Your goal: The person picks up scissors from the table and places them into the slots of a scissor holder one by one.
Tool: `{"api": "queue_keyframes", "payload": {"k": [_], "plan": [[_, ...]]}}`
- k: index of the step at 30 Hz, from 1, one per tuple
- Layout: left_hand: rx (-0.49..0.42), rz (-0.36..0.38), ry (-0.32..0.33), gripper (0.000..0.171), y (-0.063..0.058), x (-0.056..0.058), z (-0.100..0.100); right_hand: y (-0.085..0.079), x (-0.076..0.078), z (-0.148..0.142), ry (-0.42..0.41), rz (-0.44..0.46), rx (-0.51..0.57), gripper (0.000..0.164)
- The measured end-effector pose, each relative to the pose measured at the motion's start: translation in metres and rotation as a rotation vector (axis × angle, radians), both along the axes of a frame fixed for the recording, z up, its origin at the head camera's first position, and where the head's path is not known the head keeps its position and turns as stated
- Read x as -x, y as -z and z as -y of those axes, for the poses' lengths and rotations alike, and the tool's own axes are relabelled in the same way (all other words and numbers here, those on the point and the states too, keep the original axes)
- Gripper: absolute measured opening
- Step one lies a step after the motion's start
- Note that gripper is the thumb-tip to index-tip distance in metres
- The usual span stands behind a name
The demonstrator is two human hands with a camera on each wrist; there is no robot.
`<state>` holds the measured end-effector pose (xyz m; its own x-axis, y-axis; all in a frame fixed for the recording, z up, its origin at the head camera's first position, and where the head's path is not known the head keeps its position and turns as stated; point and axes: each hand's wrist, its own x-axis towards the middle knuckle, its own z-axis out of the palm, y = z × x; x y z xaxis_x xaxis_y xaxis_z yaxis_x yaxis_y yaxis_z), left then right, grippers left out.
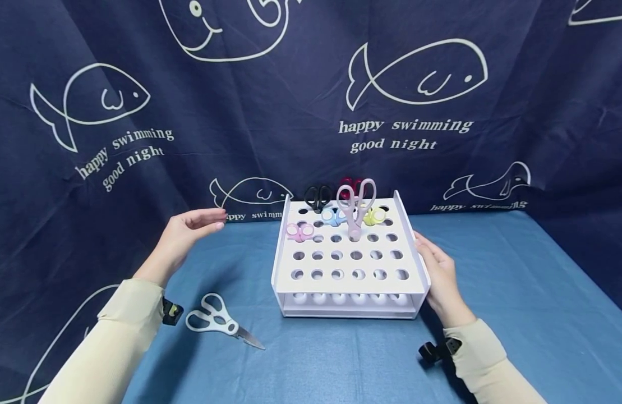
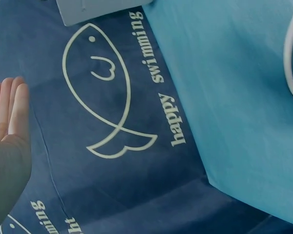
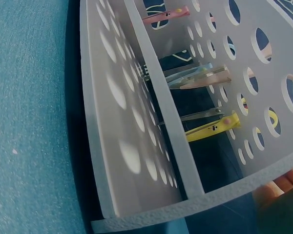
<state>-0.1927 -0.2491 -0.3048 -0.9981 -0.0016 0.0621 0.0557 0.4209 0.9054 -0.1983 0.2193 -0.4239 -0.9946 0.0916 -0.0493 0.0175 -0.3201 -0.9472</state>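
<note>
My left hand point(image 1: 182, 238) is raised in the air left of a white rack, fingers stretched out and holding nothing; its fingers show at the edge of the left wrist view. On the cloth below it lie white-handled scissors point(image 1: 220, 321), blades toward the lower right. My right hand point(image 1: 439, 275) rests against the outer right side of the white holed rack point(image 1: 311, 285). In the rack stand pale purple scissors point(image 1: 355, 216) at the middle, with pink scissors point(image 1: 300, 232), blue scissors point(image 1: 333, 216), yellow scissors point(image 1: 375, 216), black scissors point(image 1: 318, 197) and red scissors point(image 1: 347, 188) around them.
A blue cloth point(image 1: 316, 359) covers the table. Behind it hangs a dark blue curtain point(image 1: 270, 118) with white fish drawings and lettering. Under the rack's top, scissor tips in coloured covers show in the right wrist view, among them a yellow cover point(image 3: 212, 127).
</note>
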Motion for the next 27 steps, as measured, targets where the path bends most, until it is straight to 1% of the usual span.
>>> {"api": "queue_keyframes", "payload": {"k": [5,13,20,27], "plan": [[0.009,0.007,0.011,0.055,0.006,-0.008,0.008,-0.001,0.001,0.001,-0.001,0.000,-0.007,0.058],[0.031,0.023,-0.030,0.055,0.018,-0.020,0.019,-0.001,-0.001,-0.001,-0.005,0.005,0.002,0.058],[0.037,0.028,-0.038,0.051,0.028,-0.030,0.028,-0.001,-0.002,-0.002,-0.017,0.003,0.016,0.058],[0.059,0.060,-0.048,0.059,0.038,-0.042,0.035,0.000,-0.001,-0.001,-0.024,0.003,0.016,0.058]]}}
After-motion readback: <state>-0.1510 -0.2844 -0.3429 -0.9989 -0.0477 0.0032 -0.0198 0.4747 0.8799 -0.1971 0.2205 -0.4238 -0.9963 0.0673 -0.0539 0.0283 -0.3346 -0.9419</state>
